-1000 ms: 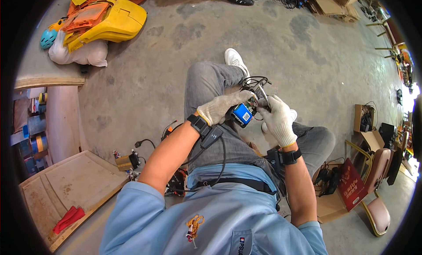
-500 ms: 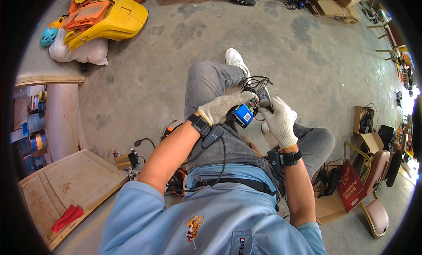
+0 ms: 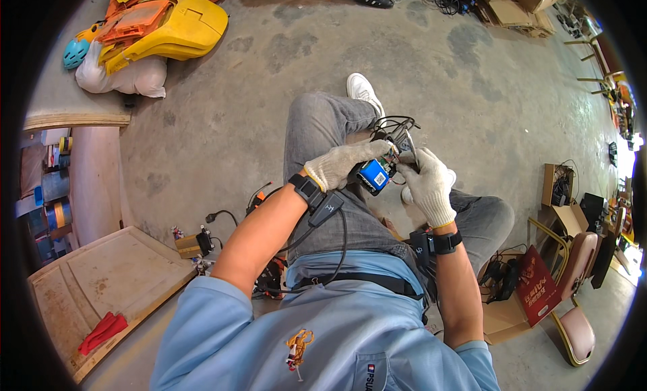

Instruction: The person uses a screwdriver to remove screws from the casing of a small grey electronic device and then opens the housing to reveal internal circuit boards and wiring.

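Note:
My gloved left hand [image 3: 344, 165] is closed around a blue block-shaped part [image 3: 373, 180] with a white square label, which looks like a battery pack. Beside it, partly under my fingers, shows a bit of green circuit board [image 3: 385, 163] with thin wires. A slim metal tool [image 3: 412, 147] sticks up from my gloved right hand [image 3: 429, 187], whose fingers are closed on it right against the wires; its exact kind is not clear. Black cable loops [image 3: 397, 124] lie just beyond both hands, over my lower leg and shoe.
Yellow and orange plastic shells [image 3: 182, 27] rest on a white sack at the far left. A wooden board [image 3: 114, 276] with a red cloth [image 3: 102, 332] stands near left. To the right are an open cardboard box [image 3: 558, 189], a red box [image 3: 539, 283] and chairs. A black plug [image 3: 212, 217] lies by my left arm.
Both hands keep almost the same place and grip. The whole view has shifted very slightly.

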The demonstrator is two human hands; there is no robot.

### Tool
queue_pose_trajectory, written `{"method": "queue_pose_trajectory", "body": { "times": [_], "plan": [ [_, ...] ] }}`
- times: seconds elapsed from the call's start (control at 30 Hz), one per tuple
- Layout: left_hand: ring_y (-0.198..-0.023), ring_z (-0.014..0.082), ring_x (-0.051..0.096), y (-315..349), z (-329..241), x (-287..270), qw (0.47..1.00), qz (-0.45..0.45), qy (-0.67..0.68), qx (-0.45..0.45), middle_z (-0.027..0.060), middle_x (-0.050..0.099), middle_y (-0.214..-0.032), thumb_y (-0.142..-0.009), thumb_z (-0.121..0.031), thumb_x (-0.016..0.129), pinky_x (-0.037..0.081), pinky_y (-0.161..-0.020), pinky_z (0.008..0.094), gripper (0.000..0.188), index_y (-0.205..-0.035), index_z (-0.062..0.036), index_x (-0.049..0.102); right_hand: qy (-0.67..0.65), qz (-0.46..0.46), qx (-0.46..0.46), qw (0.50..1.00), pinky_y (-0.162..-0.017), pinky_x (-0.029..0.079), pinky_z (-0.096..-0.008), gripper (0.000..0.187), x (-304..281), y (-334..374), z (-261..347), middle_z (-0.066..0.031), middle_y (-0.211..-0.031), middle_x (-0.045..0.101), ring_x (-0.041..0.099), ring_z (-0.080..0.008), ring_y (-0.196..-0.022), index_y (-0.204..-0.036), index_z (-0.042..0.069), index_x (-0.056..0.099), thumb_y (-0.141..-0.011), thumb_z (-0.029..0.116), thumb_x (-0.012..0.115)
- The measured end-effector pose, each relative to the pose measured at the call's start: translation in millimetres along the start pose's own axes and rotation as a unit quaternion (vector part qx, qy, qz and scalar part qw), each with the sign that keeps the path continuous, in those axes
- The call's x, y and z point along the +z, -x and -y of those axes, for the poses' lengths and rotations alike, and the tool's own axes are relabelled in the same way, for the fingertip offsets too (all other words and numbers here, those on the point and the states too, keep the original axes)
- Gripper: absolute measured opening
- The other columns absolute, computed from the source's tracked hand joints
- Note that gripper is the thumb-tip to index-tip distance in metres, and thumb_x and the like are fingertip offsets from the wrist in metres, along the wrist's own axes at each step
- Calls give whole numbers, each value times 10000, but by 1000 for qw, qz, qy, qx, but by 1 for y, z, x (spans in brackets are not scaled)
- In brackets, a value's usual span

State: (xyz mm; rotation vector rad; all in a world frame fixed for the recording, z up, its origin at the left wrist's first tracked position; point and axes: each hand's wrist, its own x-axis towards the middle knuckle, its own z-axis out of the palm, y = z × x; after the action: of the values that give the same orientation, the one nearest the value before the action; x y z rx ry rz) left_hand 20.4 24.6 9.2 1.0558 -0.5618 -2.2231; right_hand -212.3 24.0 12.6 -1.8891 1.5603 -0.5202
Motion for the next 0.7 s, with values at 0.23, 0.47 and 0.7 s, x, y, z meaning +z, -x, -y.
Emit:
{"method": "queue_pose_trajectory", "body": {
  "times": [0.23,0.47,0.7],
  "plan": [
    [-1146,93,663,0,0,1,1000,20,6,7,17,709,-1298,-1060,-418,717,566,-983,273,504,-1429,-79,662,-6,2,-16,1000,-802,541,-461,178,4,1,-3,-170,-999,678,690,-402,-939,-1003,15,707,-894,129,789],
    [-1146,96,661,-2,1,0,999,35,13,21,19,710,-1288,-1061,-407,716,569,-985,277,501,-1432,-76,655,18,-7,5,1000,-814,545,-486,188,8,3,3,-182,-1019,678,686,-425,-958,-1007,17,695,-913,157,779],
    [-1128,104,672,-4,2,-4,999,35,7,5,26,715,-1270,-1054,-428,720,580,-970,282,516,-1426,-76,657,5,-14,1,1000,-803,548,-479,168,3,3,7,-181,-993,687,691,-417,-930,-967,9,702,-903,139,786]
  ]
}}
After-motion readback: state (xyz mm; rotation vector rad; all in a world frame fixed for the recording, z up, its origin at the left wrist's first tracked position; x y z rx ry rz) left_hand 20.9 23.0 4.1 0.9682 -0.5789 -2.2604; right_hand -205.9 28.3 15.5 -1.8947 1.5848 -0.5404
